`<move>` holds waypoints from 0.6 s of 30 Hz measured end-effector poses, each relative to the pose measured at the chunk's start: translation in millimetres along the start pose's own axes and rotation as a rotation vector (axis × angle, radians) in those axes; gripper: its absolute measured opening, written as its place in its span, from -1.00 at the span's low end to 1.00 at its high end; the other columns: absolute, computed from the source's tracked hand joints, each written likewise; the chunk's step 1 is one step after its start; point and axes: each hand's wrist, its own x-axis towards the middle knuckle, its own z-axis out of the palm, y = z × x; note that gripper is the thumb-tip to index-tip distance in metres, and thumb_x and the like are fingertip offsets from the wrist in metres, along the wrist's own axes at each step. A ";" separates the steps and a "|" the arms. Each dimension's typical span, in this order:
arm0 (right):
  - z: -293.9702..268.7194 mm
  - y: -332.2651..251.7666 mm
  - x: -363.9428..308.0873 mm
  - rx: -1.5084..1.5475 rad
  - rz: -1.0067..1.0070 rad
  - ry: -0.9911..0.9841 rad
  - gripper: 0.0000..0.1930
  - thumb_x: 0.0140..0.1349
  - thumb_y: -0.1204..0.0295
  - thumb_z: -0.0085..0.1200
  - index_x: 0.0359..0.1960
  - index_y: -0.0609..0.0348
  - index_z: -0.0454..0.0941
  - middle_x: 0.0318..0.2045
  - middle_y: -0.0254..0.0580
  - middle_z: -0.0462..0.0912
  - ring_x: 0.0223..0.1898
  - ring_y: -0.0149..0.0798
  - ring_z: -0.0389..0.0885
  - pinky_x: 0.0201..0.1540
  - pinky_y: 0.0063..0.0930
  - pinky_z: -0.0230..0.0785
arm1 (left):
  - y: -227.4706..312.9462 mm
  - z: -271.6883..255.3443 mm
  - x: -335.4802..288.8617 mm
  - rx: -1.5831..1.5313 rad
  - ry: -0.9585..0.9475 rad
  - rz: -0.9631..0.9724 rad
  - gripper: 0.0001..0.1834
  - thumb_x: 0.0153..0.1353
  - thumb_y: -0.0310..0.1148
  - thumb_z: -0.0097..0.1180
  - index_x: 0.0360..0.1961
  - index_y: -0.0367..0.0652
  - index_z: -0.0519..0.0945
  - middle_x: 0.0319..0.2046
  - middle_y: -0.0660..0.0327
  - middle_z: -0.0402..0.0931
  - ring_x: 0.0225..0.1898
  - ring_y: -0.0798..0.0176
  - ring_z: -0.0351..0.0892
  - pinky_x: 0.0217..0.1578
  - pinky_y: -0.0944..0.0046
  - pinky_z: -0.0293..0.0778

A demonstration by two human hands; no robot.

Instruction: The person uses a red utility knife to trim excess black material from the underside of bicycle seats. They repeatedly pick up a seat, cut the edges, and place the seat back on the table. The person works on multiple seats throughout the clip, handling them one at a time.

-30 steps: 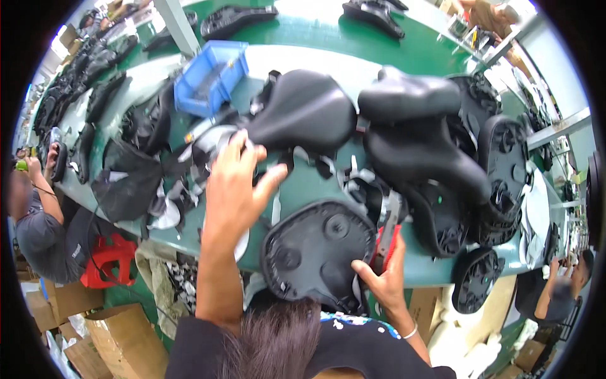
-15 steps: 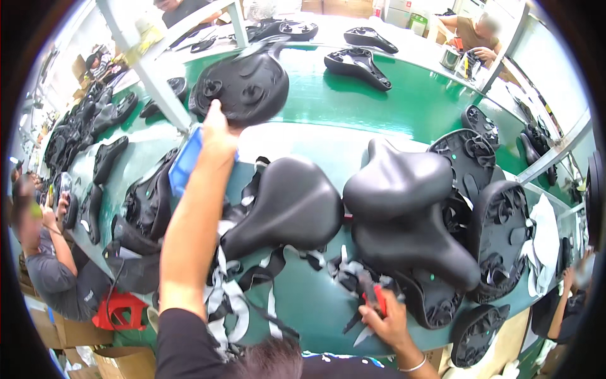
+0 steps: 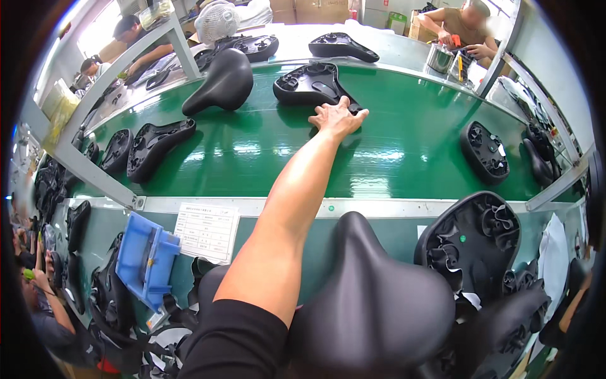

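Note:
My left hand [image 3: 338, 119] reaches far over the green conveyor belt [image 3: 404, 148], fingers spread. Its fingertips are at the narrow nose of an upturned black bicycle saddle [image 3: 303, 88], whose hollow underside shows; whether they touch it I cannot tell. To the left of it a smooth-side-up saddle [image 3: 224, 82] lies on the belt. My right hand is out of view. Close below my arm sits a large smooth black saddle [image 3: 372, 303], with an upturned saddle [image 3: 470, 234] beside it on the right.
A blue plastic bin [image 3: 145, 259] and a printed sheet [image 3: 205, 230] lie left of my arm. Grey metal frame posts [image 3: 95, 174] stand at the belt's left. More saddles [image 3: 158, 145] rest along the belt. Across it, a person [image 3: 464, 31] works near a metal pot [image 3: 440, 58].
My left hand has let go of the saddle it held and moved right and farther out. A smooth-side-up saddle now lies on the belt. My right hand with the red-handled tool has left view.

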 end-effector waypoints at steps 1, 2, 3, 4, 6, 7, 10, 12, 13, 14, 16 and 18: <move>0.5 1.9 1.9 0.005 0.002 -0.004 -0.62 0.00 0.34 0.27 -0.18 0.27 0.48 -0.59 -0.21 0.64 -0.55 -0.37 0.66 -0.41 -0.48 0.51 | -4.2 -3.4 -4.0 0.033 0.043 -0.010 -0.19 -0.07 0.39 0.06 0.08 0.04 0.47 -0.05 -0.20 0.49 0.15 -0.24 0.36 0.14 -0.21 0.25; 4.9 -0.3 0.3 0.006 0.009 0.005 -0.62 0.01 0.34 0.27 -0.18 0.27 0.48 -0.59 -0.21 0.64 -0.55 -0.37 0.66 -0.41 -0.48 0.51 | -5.8 -9.5 -7.5 0.028 0.059 -0.043 -0.19 -0.09 0.35 0.12 0.07 0.01 0.47 -0.05 -0.18 0.49 0.12 -0.19 0.41 0.09 -0.15 0.31; 7.8 -1.4 -2.0 0.008 0.006 0.014 -0.63 0.01 0.34 0.27 -0.19 0.27 0.48 -0.58 -0.21 0.64 -0.54 -0.37 0.66 -0.41 -0.48 0.51 | -10.0 -16.4 -13.4 0.018 0.074 -0.075 -0.19 -0.12 0.30 0.18 0.06 -0.03 0.47 -0.05 -0.16 0.48 0.08 -0.15 0.45 0.04 -0.09 0.38; 8.7 -0.7 -2.9 0.016 -0.006 0.027 -0.63 0.01 0.34 0.27 -0.19 0.27 0.48 -0.58 -0.21 0.64 -0.54 -0.37 0.66 -0.42 -0.48 0.51 | -15.6 -24.0 -19.5 0.006 0.089 -0.105 -0.19 -0.14 0.26 0.24 0.05 -0.07 0.46 -0.05 -0.13 0.48 0.04 -0.10 0.49 0.00 -0.03 0.44; 13.6 2.3 -12.9 0.037 -0.052 -0.012 -0.63 0.01 0.34 0.27 -0.19 0.28 0.48 -0.58 -0.21 0.64 -0.54 -0.38 0.65 -0.42 -0.48 0.51 | -70.0 -66.8 -41.1 -0.048 0.183 -0.140 -0.28 -0.22 0.02 0.38 -0.07 -0.21 0.49 -0.15 -0.07 0.56 -0.04 -0.03 0.57 -0.06 0.07 0.51; 15.1 1.3 -17.3 0.053 -0.060 -0.011 -0.63 0.01 0.34 0.27 -0.19 0.28 0.49 -0.58 -0.21 0.64 -0.54 -0.38 0.65 -0.42 -0.48 0.50 | -91.7 -90.3 -58.0 -0.196 0.243 -0.025 -0.42 -0.20 -0.05 0.36 -0.22 -0.19 0.50 -0.28 -0.04 0.58 -0.17 0.06 0.60 -0.16 0.10 0.51; 16.0 -0.9 -24.9 0.129 -0.038 0.008 -0.64 0.01 0.34 0.27 -0.20 0.28 0.49 -0.58 -0.21 0.64 -0.53 -0.38 0.65 -0.42 -0.48 0.50 | -125.3 -164.3 -140.6 -0.482 0.133 0.060 -0.55 -0.17 -0.14 0.35 -0.44 -0.12 0.33 -0.52 0.21 0.38 -0.41 0.32 0.46 -0.44 0.30 0.38; 20.4 3.8 -29.5 0.190 -0.142 -0.035 -0.64 0.01 0.34 0.26 -0.20 0.28 0.49 -0.57 -0.21 0.64 -0.53 -0.38 0.65 -0.42 -0.48 0.50 | -165.1 -211.4 -227.0 -0.515 0.223 0.238 -0.45 -0.14 -0.15 0.41 -0.23 -0.13 0.35 -0.33 0.20 0.41 -0.30 0.32 0.45 -0.32 0.39 0.41; 28.5 23.2 -27.2 0.059 -0.441 0.005 -0.51 0.01 0.37 0.33 -0.06 0.29 0.41 -0.52 -0.18 0.68 -0.49 -0.32 0.69 -0.36 -0.43 0.52 | -159.2 -234.6 -274.5 -0.670 0.175 0.176 -0.35 -0.15 -0.22 0.44 -0.10 -0.12 0.31 -0.19 0.12 0.44 -0.23 0.29 0.47 -0.21 0.37 0.43; 23.1 15.5 -30.0 0.106 -0.418 -0.015 -0.52 0.01 0.41 0.33 -0.07 0.31 0.40 -0.50 -0.15 0.69 -0.45 -0.30 0.70 -0.30 -0.42 0.53 | -165.8 -253.0 -317.6 -0.772 0.173 0.179 -0.27 -0.17 -0.28 0.45 0.00 -0.10 0.28 -0.12 0.03 0.46 -0.17 0.27 0.51 -0.14 0.36 0.45; 25.2 15.5 -36.2 0.218 -0.422 0.091 -0.55 0.05 0.42 0.30 -0.08 0.31 0.36 -0.46 -0.13 0.69 -0.44 -0.30 0.69 -0.30 -0.42 0.52 | -184.6 -266.1 -381.3 -1.017 0.114 0.203 -0.25 -0.21 -0.35 0.43 0.05 -0.18 0.34 -0.09 0.03 0.49 -0.07 0.22 0.52 -0.05 0.32 0.45; 21.4 -17.2 -39.3 0.493 -0.405 0.072 -0.61 0.17 0.35 0.15 -0.10 0.25 0.26 -0.40 -0.16 0.53 -0.49 -0.38 0.55 -0.46 -0.52 0.46 | -201.5 -262.2 -435.4 -0.979 0.162 0.293 -0.35 -0.25 -0.39 0.39 -0.05 -0.28 0.43 -0.09 0.03 0.51 -0.07 0.21 0.53 0.00 0.28 0.44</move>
